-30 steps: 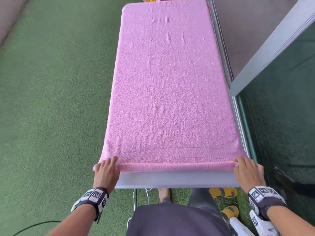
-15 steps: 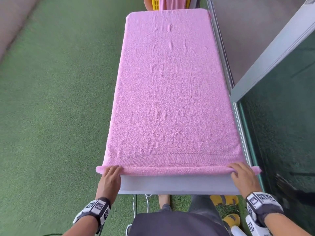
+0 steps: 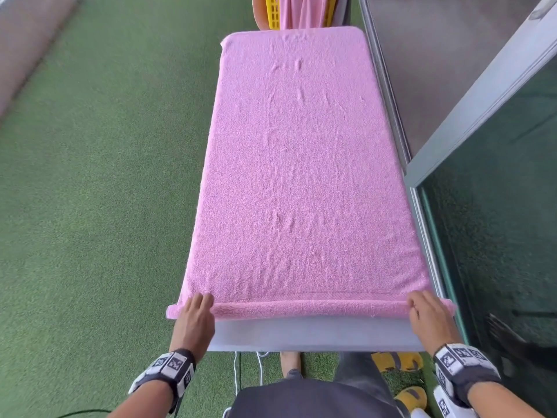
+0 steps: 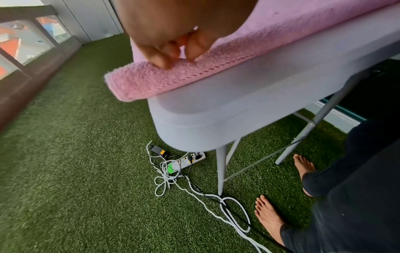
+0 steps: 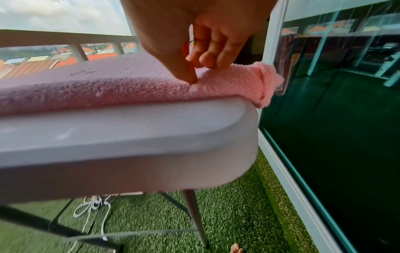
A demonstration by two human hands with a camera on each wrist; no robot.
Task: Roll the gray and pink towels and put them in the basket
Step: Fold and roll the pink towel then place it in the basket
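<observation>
A pink towel (image 3: 301,161) lies flat along the white table (image 3: 301,333), and its near hem is turned into a thin roll (image 3: 307,309). My left hand (image 3: 196,312) holds the roll's left end, fingertips curled onto it (image 4: 173,56). At the right end my right hand (image 3: 428,312) pinches the roll between thumb and fingers (image 5: 199,68). The roll's end (image 5: 266,82) sticks out past the table corner. A yellow basket (image 3: 272,10) stands beyond the far end, with pink cloth (image 3: 301,10) hanging in it. No gray towel is in view.
Green turf (image 3: 90,206) covers the floor to the left. A glass sliding door (image 3: 497,236) runs close along the table's right side. Under the near end lie a power strip with tangled cables (image 4: 184,162), yellow slippers (image 3: 391,360) and my bare feet (image 4: 268,215).
Both hands have turned the towel's near hem over and rolled it away from me. The strip of bare table in front of the roll has grown wider.
</observation>
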